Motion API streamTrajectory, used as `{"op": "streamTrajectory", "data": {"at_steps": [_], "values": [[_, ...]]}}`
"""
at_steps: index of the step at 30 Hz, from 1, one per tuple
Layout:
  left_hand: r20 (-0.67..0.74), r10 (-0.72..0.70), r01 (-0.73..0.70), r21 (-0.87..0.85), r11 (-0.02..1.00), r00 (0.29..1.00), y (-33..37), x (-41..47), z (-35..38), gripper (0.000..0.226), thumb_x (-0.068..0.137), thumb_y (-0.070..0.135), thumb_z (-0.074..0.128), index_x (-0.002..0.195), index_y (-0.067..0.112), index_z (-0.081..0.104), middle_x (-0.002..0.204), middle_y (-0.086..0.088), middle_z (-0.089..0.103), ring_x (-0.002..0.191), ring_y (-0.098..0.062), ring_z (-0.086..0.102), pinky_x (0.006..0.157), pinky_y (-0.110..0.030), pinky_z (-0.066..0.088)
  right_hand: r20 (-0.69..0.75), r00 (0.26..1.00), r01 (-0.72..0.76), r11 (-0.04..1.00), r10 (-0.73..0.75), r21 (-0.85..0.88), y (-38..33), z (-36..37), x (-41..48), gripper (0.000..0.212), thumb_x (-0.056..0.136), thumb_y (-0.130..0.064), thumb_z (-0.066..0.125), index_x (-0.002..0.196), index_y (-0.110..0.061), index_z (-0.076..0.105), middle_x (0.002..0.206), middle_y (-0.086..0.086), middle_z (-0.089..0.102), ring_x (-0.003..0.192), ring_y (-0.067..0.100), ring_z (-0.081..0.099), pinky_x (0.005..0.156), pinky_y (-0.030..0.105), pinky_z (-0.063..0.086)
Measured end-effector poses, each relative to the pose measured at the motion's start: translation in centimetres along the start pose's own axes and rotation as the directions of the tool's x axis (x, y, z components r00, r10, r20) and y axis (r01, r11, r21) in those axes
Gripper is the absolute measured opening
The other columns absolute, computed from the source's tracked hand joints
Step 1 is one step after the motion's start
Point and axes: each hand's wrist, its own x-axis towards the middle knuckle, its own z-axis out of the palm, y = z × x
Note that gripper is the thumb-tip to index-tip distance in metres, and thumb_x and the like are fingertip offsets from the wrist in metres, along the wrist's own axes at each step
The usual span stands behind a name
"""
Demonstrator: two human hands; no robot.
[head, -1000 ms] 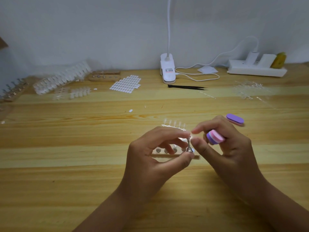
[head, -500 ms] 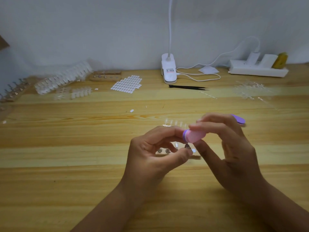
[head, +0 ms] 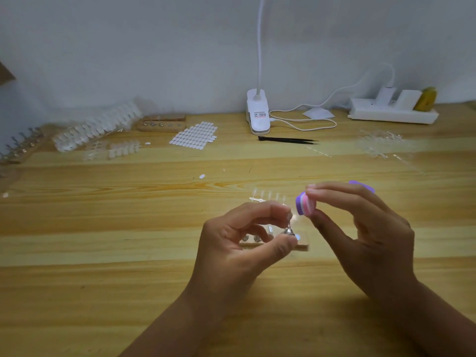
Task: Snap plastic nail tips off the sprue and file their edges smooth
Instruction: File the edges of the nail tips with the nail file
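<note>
You are working on the filing step. Your left hand is pinching a small metal stand between thumb and forefinger, with what looks like a nail tip on top of it, low over the worktop. Your right hand is clamping the pink and purple file block between thumb and fingertips, just beside the tip and not clearly touching it. The next move is calling for light strokes of the block along the tip's edge. The clear sprue is lying just beyond your left hand.
</note>
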Motion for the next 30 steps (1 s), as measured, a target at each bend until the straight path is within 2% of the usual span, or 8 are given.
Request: {"op": "streamTrajectory", "data": {"at_steps": [5,9,13,16,18,21,26,30], "values": [[0.036,0.025,-0.024,-0.014,1.0,0.999,0.24,-0.02,-0.09,0.024,0.075,0.017,0.079,0.099,0.021,0.076,0.095,0.0,0.074,0.079,-0.011,0.064,0.072,-0.022,0.049,0.067,0.992,0.101,0.994,-0.103,0.033,-0.43,0.35,-0.53,0.029,0.086,-0.002,0.071,0.112,-0.015,0.068,0.111,0.004,0.068,0.11,0.016,0.067,0.094,0.027,0.052],[-0.001,-0.035,0.035,-0.032,0.999,0.999,0.05,0.06,-0.15,0.025,0.072,0.02,0.081,0.095,0.016,0.076,0.091,-0.002,0.074,0.075,-0.011,0.063,0.071,-0.024,0.05,0.023,0.999,0.037,0.999,-0.036,-0.027,-0.01,0.28,-0.36,0.034,0.081,0.002,0.075,0.111,-0.012,0.065,0.108,0.003,0.069,0.107,0.012,0.067,0.093,0.026,0.053],[0.037,0.0,0.001,-0.031,1.0,0.999,0.21,-0.03,-0.08,0.025,0.074,0.018,0.08,0.098,0.02,0.076,0.094,-0.001,0.074,0.082,-0.012,0.066,0.074,-0.027,0.052,0.061,0.99,0.126,0.992,-0.127,0.026,-0.59,0.58,-0.76,0.031,0.085,0.002,0.073,0.112,-0.013,0.069,0.11,0.008,0.069,0.107,0.019,0.067,0.092,0.028,0.052],[0.016,-0.015,0.015,-0.031,0.999,1.0,0.09,-0.08,-0.18,0.024,0.072,0.02,0.081,0.095,0.015,0.076,0.091,-0.004,0.073,0.076,-0.016,0.063,0.072,-0.024,0.05,0.026,0.998,0.06,0.997,-0.059,-0.05,0.26,0.2,-0.37,0.031,0.084,0.002,0.074,0.11,-0.013,0.067,0.106,0.007,0.07,0.104,0.015,0.067,0.094,0.025,0.051],[0.0,-0.035,0.035,-0.036,0.999,0.999,0.11,0.0,-0.14,0.026,0.071,0.023,0.08,0.095,0.014,0.075,0.092,-0.003,0.073,0.077,-0.015,0.064,0.071,-0.026,0.051,-0.012,0.999,0.039,0.999,-0.039,-0.011,0.07,0.2,-0.4,0.036,0.079,0.006,0.075,0.109,-0.014,0.066,0.106,0.008,0.069,0.104,0.016,0.068,0.095,0.023,0.049],[0.036,-0.024,0.026,-0.035,0.999,0.999,0.24,-0.07,-0.06,0.023,0.075,0.021,0.079,0.098,0.02,0.075,0.095,0.0,0.074,0.081,-0.011,0.067,0.073,-0.027,0.052,0.047,0.992,0.115,0.993,-0.116,0.027,-0.33,0.48,-0.84,0.034,0.085,0.003,0.072,0.114,-0.014,0.066,0.111,0.006,0.067,0.107,0.019,0.067,0.093,0.028,0.051],[0.028,-0.045,0.046,-0.046,0.998,0.999,0.17,-0.09,0.02,0.023,0.076,0.021,0.078,0.099,0.023,0.076,0.096,0.0,0.074,0.082,-0.013,0.069,0.072,-0.036,0.055,0.054,0.995,0.083,0.996,-0.084,0.013,-0.09,0.52,-0.72,0.036,0.083,0.001,0.074,0.112,-0.018,0.066,0.109,0.006,0.068,0.107,0.018,0.067,0.09,0.032,0.054],[0.037,-0.052,0.056,-0.116,0.992,0.998,0.24,-0.12,0.08,0.024,0.077,0.019,0.078,0.1,0.024,0.076,0.096,-0.003,0.074,0.082,-0.014,0.071,0.073,-0.027,0.055,0.063,0.994,0.084,0.996,-0.084,0.008,-0.31,0.46,-0.5,0.035,0.085,-0.001,0.073,0.115,-0.018,0.065,0.112,0.002,0.067,0.109,0.014,0.066,0.094,0.026,0.051]]}}
